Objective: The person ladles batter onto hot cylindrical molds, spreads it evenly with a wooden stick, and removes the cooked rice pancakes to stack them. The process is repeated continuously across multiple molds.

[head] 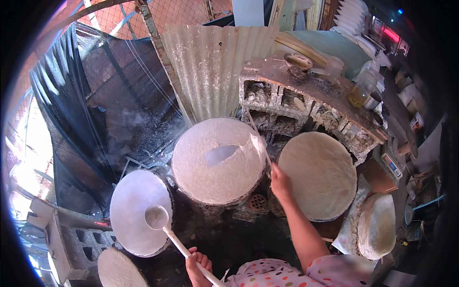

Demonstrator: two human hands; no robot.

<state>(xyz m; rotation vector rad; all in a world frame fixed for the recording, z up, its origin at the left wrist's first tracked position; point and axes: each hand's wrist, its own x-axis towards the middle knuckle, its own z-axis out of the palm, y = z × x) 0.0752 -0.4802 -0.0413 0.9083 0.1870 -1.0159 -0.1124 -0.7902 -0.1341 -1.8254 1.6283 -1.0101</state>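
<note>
My left hand (198, 267) grips the pale handle of a ladle (156, 217), whose round bowl is over the right part of a round white griddle (132, 211). A thin stick (259, 134) is in my right hand (280, 182) and reaches up along the right edge of the middle griddle. Pale batter or flatbread (204, 179) covers that griddle, with a smooth grey patch near its centre and a lifted or folded piece at upper right. A round flatbread (317, 175) lies to the right of my right hand.
Concrete blocks (274, 123) under a ledge (265, 73) stand behind the griddles, with jars and a bowl on top. A stack of flatbreads (376, 226) sits at right. Another round pale surface (120, 271) is at lower left. Corrugated sheet (215, 68) and dark netting (71, 97) hang behind.
</note>
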